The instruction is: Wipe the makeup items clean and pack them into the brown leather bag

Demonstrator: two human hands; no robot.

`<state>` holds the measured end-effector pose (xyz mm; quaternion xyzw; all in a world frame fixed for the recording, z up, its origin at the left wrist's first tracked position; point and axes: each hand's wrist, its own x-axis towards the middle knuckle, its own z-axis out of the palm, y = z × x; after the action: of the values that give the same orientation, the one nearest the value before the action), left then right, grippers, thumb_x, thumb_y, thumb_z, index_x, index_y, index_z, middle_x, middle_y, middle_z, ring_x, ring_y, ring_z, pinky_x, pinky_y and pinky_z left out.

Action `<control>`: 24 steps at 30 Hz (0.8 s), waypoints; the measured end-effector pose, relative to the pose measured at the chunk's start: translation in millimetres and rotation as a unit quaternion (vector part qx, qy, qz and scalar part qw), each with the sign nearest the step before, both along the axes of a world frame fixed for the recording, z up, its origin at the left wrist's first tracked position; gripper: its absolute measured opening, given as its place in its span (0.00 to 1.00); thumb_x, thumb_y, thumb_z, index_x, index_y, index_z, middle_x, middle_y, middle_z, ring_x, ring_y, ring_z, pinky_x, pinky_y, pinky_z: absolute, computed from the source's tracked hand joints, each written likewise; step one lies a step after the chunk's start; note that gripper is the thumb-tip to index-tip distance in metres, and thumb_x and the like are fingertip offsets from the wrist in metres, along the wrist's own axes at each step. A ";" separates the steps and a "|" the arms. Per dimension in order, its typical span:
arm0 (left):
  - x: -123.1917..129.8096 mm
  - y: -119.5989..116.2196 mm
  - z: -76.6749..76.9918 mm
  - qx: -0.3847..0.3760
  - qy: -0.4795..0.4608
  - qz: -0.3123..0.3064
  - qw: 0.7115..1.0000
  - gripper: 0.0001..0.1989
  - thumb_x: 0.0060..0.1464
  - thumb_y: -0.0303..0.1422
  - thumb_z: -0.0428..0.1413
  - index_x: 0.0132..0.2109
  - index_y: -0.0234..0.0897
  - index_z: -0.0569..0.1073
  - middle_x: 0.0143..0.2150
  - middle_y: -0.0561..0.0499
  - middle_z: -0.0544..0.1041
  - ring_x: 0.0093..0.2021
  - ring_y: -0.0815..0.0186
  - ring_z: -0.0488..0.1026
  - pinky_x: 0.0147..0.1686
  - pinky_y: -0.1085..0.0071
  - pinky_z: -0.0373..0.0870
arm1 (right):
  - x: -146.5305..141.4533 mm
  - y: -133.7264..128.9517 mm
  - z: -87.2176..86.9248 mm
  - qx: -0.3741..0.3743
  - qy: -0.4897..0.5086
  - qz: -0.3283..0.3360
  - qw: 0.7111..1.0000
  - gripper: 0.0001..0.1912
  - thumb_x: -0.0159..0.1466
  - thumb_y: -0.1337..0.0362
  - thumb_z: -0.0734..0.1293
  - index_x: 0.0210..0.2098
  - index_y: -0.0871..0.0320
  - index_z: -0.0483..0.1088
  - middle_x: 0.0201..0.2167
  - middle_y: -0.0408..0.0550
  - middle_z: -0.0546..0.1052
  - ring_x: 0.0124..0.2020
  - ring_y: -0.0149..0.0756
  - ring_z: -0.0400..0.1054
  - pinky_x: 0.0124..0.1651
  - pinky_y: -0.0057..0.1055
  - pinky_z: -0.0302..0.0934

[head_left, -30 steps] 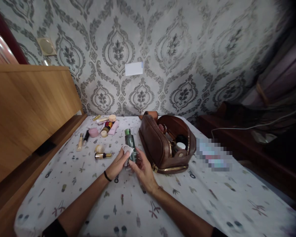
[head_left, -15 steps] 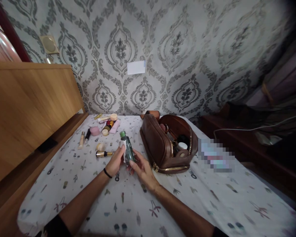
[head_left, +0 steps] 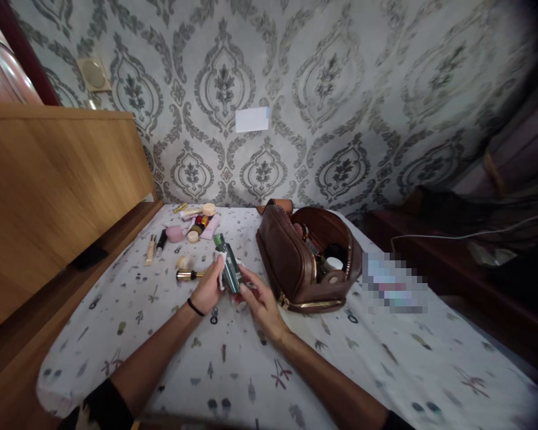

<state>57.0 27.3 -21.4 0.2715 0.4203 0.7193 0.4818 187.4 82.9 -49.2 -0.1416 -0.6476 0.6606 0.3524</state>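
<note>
Grip status: left hand (head_left: 207, 291), fingers curled, presses a white tissue (head_left: 222, 273) against the green bottle (head_left: 232, 272); right hand (head_left: 260, 306) pinches its lower end. Bottle is tilted above the counter (head_left: 183, 382); wiping appears in progress, set-down not yet done. Black-and-gold tube (head_left: 187, 275), open brown bag (head_left: 280, 260) with contents, then pink jar (head_left: 175, 233): remaining work on these cannot be determined.
</note>
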 end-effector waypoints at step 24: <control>-2.1 -7.8 -8.5 -0.012 0.386 -0.030 0.922 0.30 0.45 0.35 0.66 0.54 0.37 0.67 0.50 0.46 0.73 0.52 0.56 0.69 0.53 0.63 0.63 | 2.6 15.8 14.1 -0.068 -0.009 -0.129 0.989 0.22 0.56 0.46 0.70 0.38 0.57 0.68 0.20 0.38 0.66 0.19 0.28 0.58 0.21 0.26 0.55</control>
<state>54.9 19.6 -29.9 0.5349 0.5743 0.5385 0.3068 190.0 98.7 -35.0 -0.2541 -0.5806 0.6506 0.4184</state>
